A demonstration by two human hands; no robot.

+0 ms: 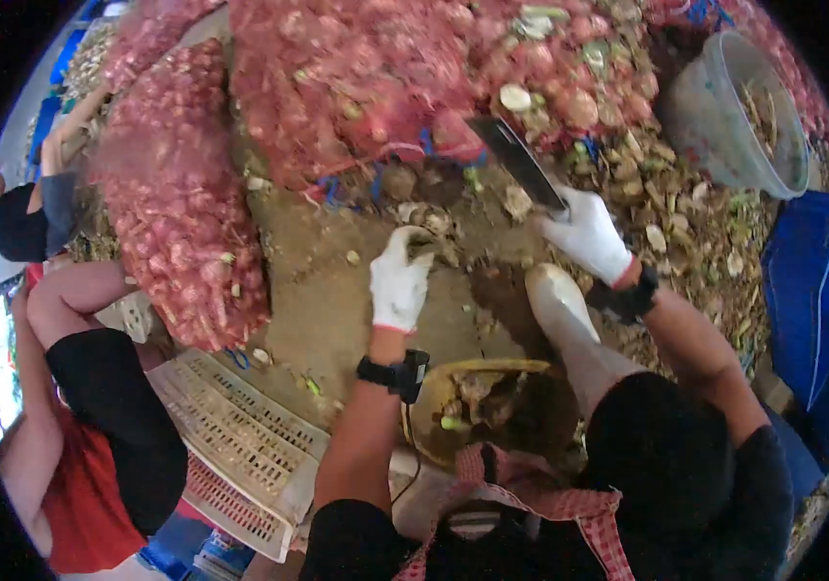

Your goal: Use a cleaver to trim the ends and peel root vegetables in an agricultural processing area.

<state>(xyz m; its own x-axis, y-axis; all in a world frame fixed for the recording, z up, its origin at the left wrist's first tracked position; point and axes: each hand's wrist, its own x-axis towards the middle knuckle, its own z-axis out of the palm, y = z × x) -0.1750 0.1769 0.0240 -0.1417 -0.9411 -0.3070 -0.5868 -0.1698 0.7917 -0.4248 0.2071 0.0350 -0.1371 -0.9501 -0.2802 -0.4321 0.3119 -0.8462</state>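
My left hand [401,279], in a white glove with a strap and a small device at the wrist, reaches over the floor with its fingers curled at a brownish vegetable piece [420,243]; whether it grips the piece is unclear. More dirty root pieces [435,220] lie just beyond it. My right hand [583,231], also gloved in white, holds the handle of a broad dark cleaver [516,161], its blade pointing up and to the left. Between my legs stands a yellowish basin [435,407] with root vegetables and a green piece in it.
Red mesh sacks of bulbs [349,80] lie ahead, another sack [175,196] at the left. Peelings [676,210] are heaped at the right, near a translucent bucket [719,109] and blue fabric [803,290]. White plastic crates [240,428] stand lower left, beside a person in red [88,479].
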